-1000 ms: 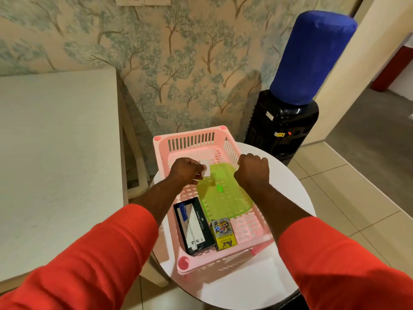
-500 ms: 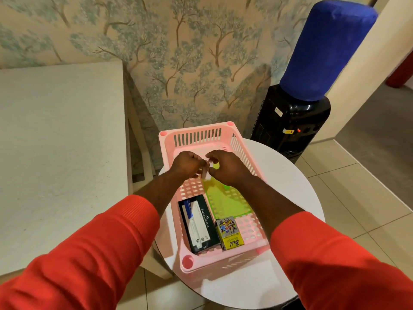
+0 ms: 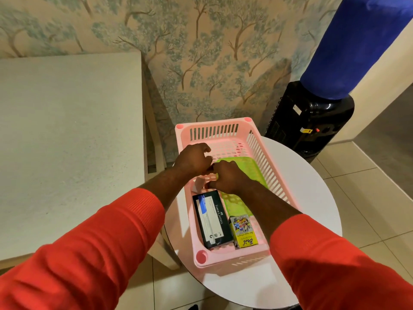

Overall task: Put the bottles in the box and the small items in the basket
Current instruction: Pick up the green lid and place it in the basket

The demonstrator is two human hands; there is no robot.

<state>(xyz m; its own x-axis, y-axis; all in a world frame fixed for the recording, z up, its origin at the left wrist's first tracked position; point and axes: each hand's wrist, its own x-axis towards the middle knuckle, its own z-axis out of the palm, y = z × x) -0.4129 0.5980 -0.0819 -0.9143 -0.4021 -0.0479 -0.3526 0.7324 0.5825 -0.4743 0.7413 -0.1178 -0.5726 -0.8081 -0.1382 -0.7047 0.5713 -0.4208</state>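
Observation:
A pink slotted basket [image 3: 259, 151] stands on a round white table [image 3: 312, 198]. Inside it lie a flat green perforated lid [image 3: 248, 168], a dark Faber-Castell box [image 3: 211, 220] and a yellow Bic box [image 3: 243, 231]. My left hand [image 3: 194, 161] hovers over the basket's left side with its fingers curled, and nothing shows in it. My right hand [image 3: 225, 177] is right beside it, knuckles up. Its thumb and fingertips pinch the edge of a small white item [image 3: 199, 183] low in the basket, above the dark box. No bottles or box are in view.
A large pale table [image 3: 67, 142] fills the left, with a narrow gap to the round table. A black water dispenser [image 3: 312, 121] with a blue-covered bottle [image 3: 362, 45] stands at the back right against the wallpapered wall. Tiled floor lies to the right.
My right hand crossed from the basket's right rim to meet the left hand. The small white item went from my left hand to my right and now sits lower in the basket.

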